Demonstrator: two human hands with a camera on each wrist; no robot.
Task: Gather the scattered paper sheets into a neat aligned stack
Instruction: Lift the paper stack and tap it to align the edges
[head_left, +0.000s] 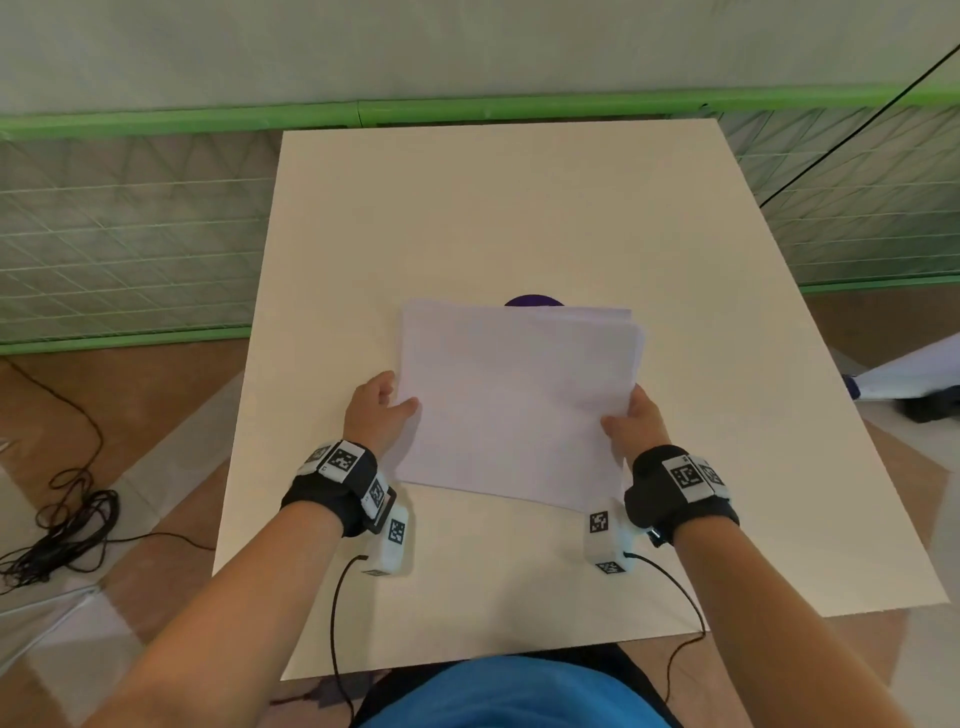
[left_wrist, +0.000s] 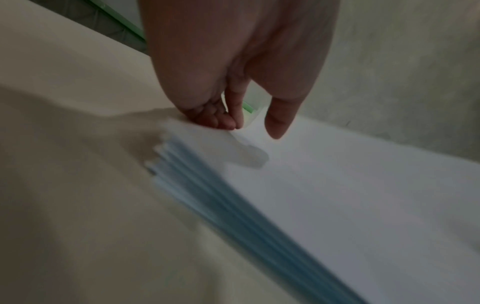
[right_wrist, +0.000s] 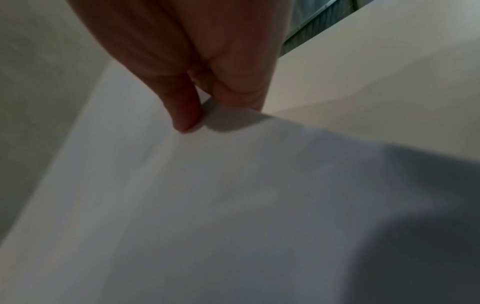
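Observation:
A stack of white paper sheets (head_left: 514, 400) is over the middle of the cream table (head_left: 493, 208), its near edge raised off the surface. My left hand (head_left: 382, 410) grips the stack's left edge, thumb on top and fingers curled underneath. My right hand (head_left: 631, 421) grips the right edge the same way. In the left wrist view my left hand (left_wrist: 252, 127) pinches the stack (left_wrist: 337, 195), and the sheet edges there lie slightly fanned. The right wrist view has my right hand (right_wrist: 215, 115) pinching the top sheet (right_wrist: 233, 205). The far right corners are a little uneven.
A purple round object (head_left: 534, 301) peeks out behind the stack's far edge. A green-framed mesh barrier (head_left: 130, 234) runs behind and to the left of the table. Black cables (head_left: 62, 514) lie coiled on the floor at left. More white paper (head_left: 909, 374) lies on the floor at right.

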